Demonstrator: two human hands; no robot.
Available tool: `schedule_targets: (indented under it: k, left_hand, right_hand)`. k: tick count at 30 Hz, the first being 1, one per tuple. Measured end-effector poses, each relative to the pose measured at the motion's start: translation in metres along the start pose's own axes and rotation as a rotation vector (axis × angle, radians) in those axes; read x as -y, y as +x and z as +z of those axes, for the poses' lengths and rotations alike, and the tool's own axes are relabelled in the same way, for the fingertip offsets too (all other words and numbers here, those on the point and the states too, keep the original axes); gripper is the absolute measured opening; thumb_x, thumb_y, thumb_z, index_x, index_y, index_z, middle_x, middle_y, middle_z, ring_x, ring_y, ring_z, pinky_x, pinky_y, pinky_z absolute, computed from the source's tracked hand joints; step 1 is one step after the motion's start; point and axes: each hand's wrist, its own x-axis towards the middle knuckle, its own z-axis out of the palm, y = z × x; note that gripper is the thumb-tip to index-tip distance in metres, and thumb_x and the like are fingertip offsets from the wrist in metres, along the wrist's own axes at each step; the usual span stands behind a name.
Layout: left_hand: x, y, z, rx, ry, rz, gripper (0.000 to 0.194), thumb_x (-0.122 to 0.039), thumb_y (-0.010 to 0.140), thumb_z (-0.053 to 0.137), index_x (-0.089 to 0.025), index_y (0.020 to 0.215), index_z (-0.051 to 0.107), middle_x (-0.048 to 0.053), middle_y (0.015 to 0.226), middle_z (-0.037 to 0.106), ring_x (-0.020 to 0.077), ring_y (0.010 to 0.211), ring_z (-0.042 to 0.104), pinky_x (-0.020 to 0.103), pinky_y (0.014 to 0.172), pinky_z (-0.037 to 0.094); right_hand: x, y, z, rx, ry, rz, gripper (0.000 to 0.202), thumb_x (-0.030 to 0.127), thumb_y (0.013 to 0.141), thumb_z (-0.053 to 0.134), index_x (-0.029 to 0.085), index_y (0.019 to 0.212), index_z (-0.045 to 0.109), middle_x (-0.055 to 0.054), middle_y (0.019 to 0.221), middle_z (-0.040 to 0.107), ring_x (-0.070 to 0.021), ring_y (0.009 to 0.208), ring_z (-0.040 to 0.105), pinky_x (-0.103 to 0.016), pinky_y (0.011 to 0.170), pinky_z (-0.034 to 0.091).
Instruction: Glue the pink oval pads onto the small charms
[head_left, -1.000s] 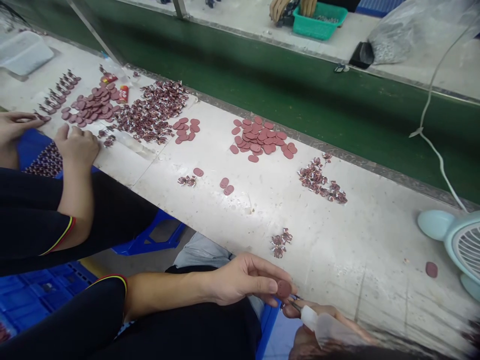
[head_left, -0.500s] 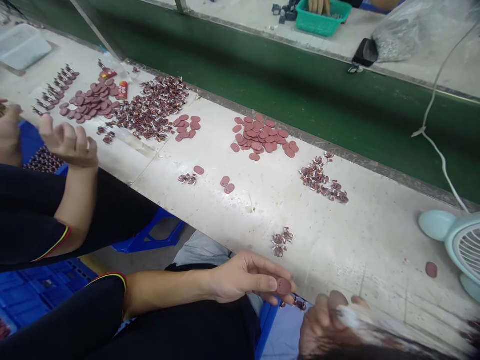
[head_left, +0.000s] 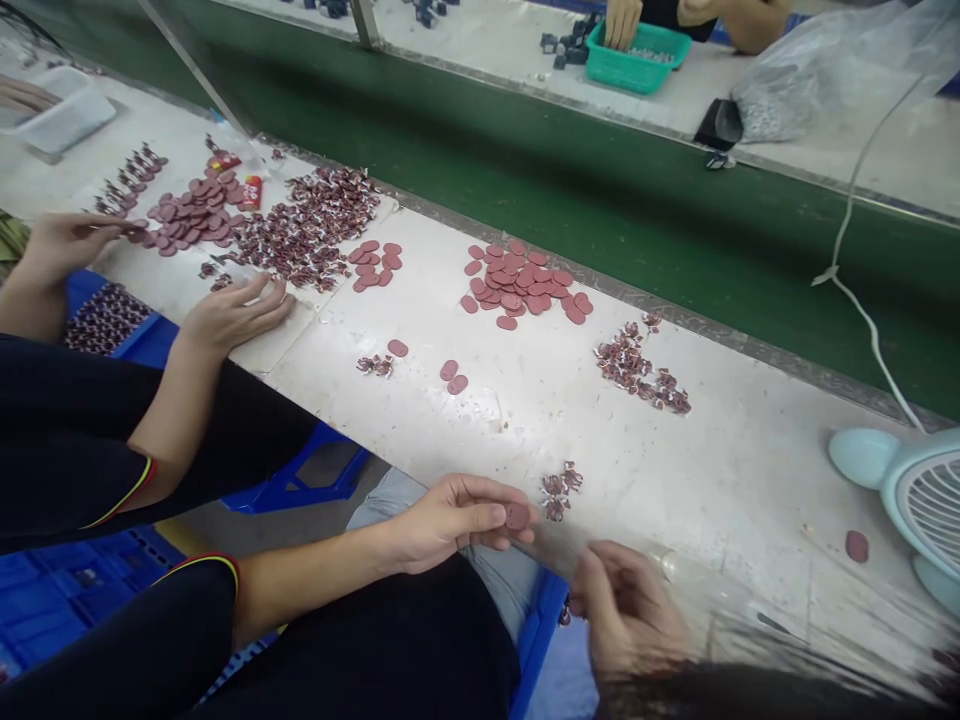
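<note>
In my left hand (head_left: pixel 469 525) a small reddish-brown oval disc (head_left: pixel 517 516) is pinched between thumb and fingers, with tiny holes in its face. My right hand (head_left: pixel 634 610) is at the lower right, its fingers curled in a pinch and partly blurred; what they hold, if anything, I cannot make out. A few small brown-and-white pieces (head_left: pixel 559 490) lie on the table (head_left: pixel 465 450) just beyond my hands. Past them are a heap of matching oval discs (head_left: pixel 525 280) and a cluster of brown-and-white pieces (head_left: pixel 641 368). Dark hair covers part of the bottom right.
A pale blue fan (head_left: pixel 926 500) stands at the right, near a single disc (head_left: pixel 857 546). To my left, a co-worker's hands (head_left: pixel 232 315) are over the table by larger heaps of pieces (head_left: pixel 311 220). Across the green gap (head_left: pixel 480 160), another person's hand reaches into a green basket (head_left: pixel 637 65).
My left hand has moved left and up with the disc. My right hand has turned and its fingers have come together. The co-worker's hands at left have lowered to the table.
</note>
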Motion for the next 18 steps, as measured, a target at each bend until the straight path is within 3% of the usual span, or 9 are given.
schedule_targets:
  k: [1, 3, 6, 9, 12, 15, 18]
  left_hand:
    - [-0.002, -0.001, 0.000, -0.006, -0.010, 0.005, 0.052, -0.052, 0.079, 0.118, -0.021, 0.116, 0.100, 0.015, 0.120, 0.097, 0.0225, 0.105, 0.095, 0.021, 0.084, 0.068]
    - [-0.004, -0.001, 0.001, -0.009, -0.022, 0.014, 0.051, -0.050, 0.078, 0.118, -0.020, 0.115, 0.100, 0.014, 0.119, 0.097, 0.0223, 0.105, 0.094, 0.022, 0.085, 0.068]
    - [-0.004, -0.001, 0.003, -0.007, -0.024, 0.020, 0.049, -0.049, 0.079, 0.118, -0.020, 0.114, 0.100, 0.014, 0.118, 0.097, 0.0221, 0.105, 0.094, 0.023, 0.084, 0.067]
    - [-0.001, 0.000, 0.002, -0.013, -0.024, 0.016, 0.050, -0.049, 0.079, 0.118, -0.019, 0.114, 0.099, 0.015, 0.116, 0.097, 0.0234, 0.104, 0.094, 0.024, 0.083, 0.067]
    - [0.002, 0.001, 0.000, -0.021, -0.019, 0.008, 0.051, -0.049, 0.078, 0.118, -0.019, 0.115, 0.099, 0.016, 0.117, 0.097, 0.0246, 0.104, 0.094, 0.025, 0.083, 0.066]
    - [0.008, 0.003, -0.002, 0.000, 0.005, 0.012, 0.051, -0.049, 0.079, 0.117, -0.020, 0.117, 0.099, 0.018, 0.123, 0.096, 0.0252, 0.105, 0.094, 0.026, 0.083, 0.067]
    - [0.014, 0.005, -0.001, 0.050, 0.046, 0.029, 0.048, -0.049, 0.081, 0.116, -0.022, 0.118, 0.100, 0.018, 0.126, 0.096, 0.0257, 0.105, 0.093, 0.028, 0.082, 0.068]
  right_hand:
    - [0.003, 0.001, 0.006, 0.023, -0.121, 0.022, 0.055, 0.085, 0.079, 0.086, 0.032, 0.089, 0.078, 0.006, 0.062, 0.068, -0.0258, 0.058, 0.068, -0.044, 0.062, 0.058]
    - [0.011, 0.008, 0.019, 0.064, -0.337, 0.054, 0.054, 0.084, 0.076, 0.085, 0.032, 0.090, 0.075, 0.004, 0.068, 0.072, -0.0304, 0.074, 0.075, -0.048, 0.079, 0.060]
    - [0.020, 0.021, 0.031, 0.114, -0.437, 0.056, 0.055, 0.081, 0.075, 0.083, 0.032, 0.097, 0.071, 0.002, 0.077, 0.076, -0.0344, 0.085, 0.077, -0.050, 0.087, 0.057]
    - [0.023, 0.028, 0.028, 0.189, -0.489, 0.108, 0.049, 0.079, 0.081, 0.075, 0.032, 0.097, 0.071, -0.003, 0.087, 0.084, -0.0364, 0.092, 0.081, -0.052, 0.090, 0.058]
    - [0.017, 0.025, 0.012, 0.230, -0.474, 0.141, 0.039, 0.070, 0.081, 0.069, 0.034, 0.094, 0.075, -0.005, 0.088, 0.089, -0.0380, 0.089, 0.085, -0.056, 0.090, 0.061]
    - [0.008, 0.010, -0.006, 0.188, -0.416, 0.125, 0.039, 0.070, 0.082, 0.070, 0.035, 0.094, 0.081, -0.004, 0.086, 0.091, -0.0376, 0.089, 0.088, -0.055, 0.090, 0.066]
    - [0.003, -0.015, -0.013, 0.131, -0.026, 0.106, 0.037, 0.071, 0.082, 0.090, 0.036, 0.093, 0.086, -0.003, 0.092, 0.093, -0.0293, 0.088, 0.090, -0.042, 0.081, 0.072]
